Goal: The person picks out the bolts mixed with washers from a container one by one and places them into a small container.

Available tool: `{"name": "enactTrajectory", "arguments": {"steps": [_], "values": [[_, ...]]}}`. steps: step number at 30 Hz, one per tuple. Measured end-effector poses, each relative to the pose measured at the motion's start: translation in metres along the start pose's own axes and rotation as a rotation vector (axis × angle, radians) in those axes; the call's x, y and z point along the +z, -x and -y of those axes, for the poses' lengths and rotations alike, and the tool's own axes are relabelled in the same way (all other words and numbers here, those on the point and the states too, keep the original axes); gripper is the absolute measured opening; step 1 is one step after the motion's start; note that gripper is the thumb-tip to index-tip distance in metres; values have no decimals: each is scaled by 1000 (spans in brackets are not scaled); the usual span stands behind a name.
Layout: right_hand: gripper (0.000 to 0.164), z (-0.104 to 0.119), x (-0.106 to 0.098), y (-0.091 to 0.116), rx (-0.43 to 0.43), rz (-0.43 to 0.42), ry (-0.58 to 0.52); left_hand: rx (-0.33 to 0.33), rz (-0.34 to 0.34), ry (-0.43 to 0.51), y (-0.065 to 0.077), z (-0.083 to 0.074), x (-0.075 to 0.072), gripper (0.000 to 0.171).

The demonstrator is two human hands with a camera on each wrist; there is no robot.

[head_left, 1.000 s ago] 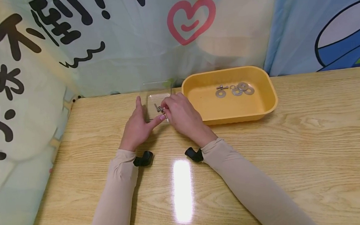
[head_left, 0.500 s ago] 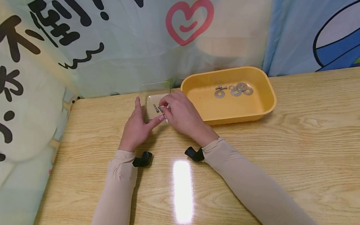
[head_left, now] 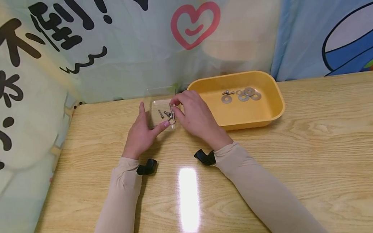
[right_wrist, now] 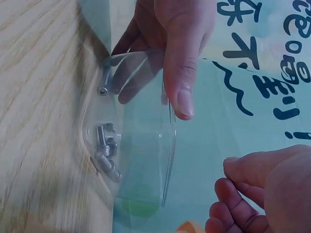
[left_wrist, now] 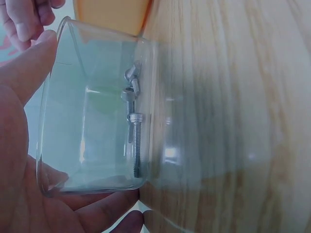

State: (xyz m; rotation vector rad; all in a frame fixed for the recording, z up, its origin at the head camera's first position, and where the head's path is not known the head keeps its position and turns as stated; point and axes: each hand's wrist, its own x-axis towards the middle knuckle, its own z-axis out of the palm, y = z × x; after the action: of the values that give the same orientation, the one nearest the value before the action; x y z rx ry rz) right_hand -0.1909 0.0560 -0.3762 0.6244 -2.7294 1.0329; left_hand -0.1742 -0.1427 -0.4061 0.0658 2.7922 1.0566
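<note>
A clear plastic box (left_wrist: 97, 150) stands on the table, with several metal socket-head screws (left_wrist: 136, 145) lying on its bottom. My left hand (head_left: 144, 134) grips it from the left and front: the thumb (right_wrist: 181, 92) lies over the rim while the other fingers wrap behind the wall. Just above the box's right rim is my right hand (head_left: 197, 117). Its fingers are curled, thumb tip close against the index finger (right_wrist: 227, 191), and nothing shows between them. In the head view, a few screws (head_left: 172, 114) at the box's right end lie just below those fingertips.
To the right stands a yellow tray (head_left: 248, 115) holding several flat washers (head_left: 249, 91) and a couple of screws (head_left: 228, 92). A printed cloth (head_left: 121, 67) hangs along the table's back and left edges. Both wrists carry a small black mount (head_left: 205, 157).
The right hand has lifted out of the box and shifted slightly right, so more screws show inside. The left hand keeps its grip on the box. The tray's contents look the same.
</note>
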Motion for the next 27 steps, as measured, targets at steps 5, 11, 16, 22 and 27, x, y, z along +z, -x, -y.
{"name": "enactTrajectory", "arguments": {"steps": [5, 11, 16, 22, 27], "values": [[15, -2, -3, 1, 12, -22, -13, -8, -2, -9, 1, -1, 1, 114], [17, -5, -9, 3, 4, -51, -28, -14, -3, -16, 0, -2, 1, 115], [16, -8, -14, 4, 26, -65, -43, -11, 1, -10, 1, -2, 1, 115], [18, -9, -18, 5, 55, -74, -63, -29, 8, -10, 2, -1, 1, 115], [19, -12, -21, 5, 79, -90, -64, -28, 5, -9, 2, -1, 1, 116]]}}
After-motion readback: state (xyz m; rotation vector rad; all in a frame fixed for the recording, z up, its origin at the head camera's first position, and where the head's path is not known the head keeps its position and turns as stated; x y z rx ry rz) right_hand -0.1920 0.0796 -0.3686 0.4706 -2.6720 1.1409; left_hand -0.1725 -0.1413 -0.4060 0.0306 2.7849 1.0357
